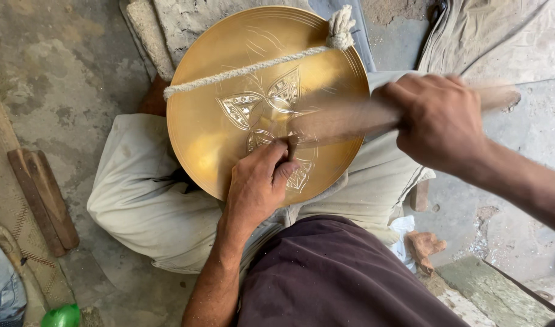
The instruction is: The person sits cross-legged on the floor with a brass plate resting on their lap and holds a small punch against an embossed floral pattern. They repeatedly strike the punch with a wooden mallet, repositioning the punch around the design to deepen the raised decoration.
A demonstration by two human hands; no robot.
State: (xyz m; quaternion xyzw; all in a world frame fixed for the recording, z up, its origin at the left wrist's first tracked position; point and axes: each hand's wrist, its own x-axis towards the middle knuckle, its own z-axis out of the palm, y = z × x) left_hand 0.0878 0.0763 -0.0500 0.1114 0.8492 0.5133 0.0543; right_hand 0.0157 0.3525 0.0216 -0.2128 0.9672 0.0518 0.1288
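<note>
Plate: a big round gold metal plate sits in the middle of the view, a bit toward 12 o'clock. It rests on the person's lap, on light cloth trousers. Leaf and petal shapes are cut into its middle.
Rope: a pale twisted rope lies across the top part of the plate, from 9 o'clock up to a knot at the rim near 1 o'clock.
Left hand: the left hand rests on the plate near its 6 o'clock edge. Its fingers are curled close together and pinch a small thin tool that stands on the plate. The tool is mostly hidden by the fingers.
Right hand: the right hand is at 3 o'clock from the plate. Its fingers are wrapped tight round a wooden stick. The stick is blurry and reaches over the plate to just above the small tool.
Shirt: a dark shirt shows at 6 o'clock.
Floor: a grey, dusty stone floor lies all around.
Wood pieces: two brown wood strips lie on the floor at 9 o'clock, well apart from the plate.
Green thing: something bright green peeks in at 7 o'clock; I cannot tell what it is.
</note>
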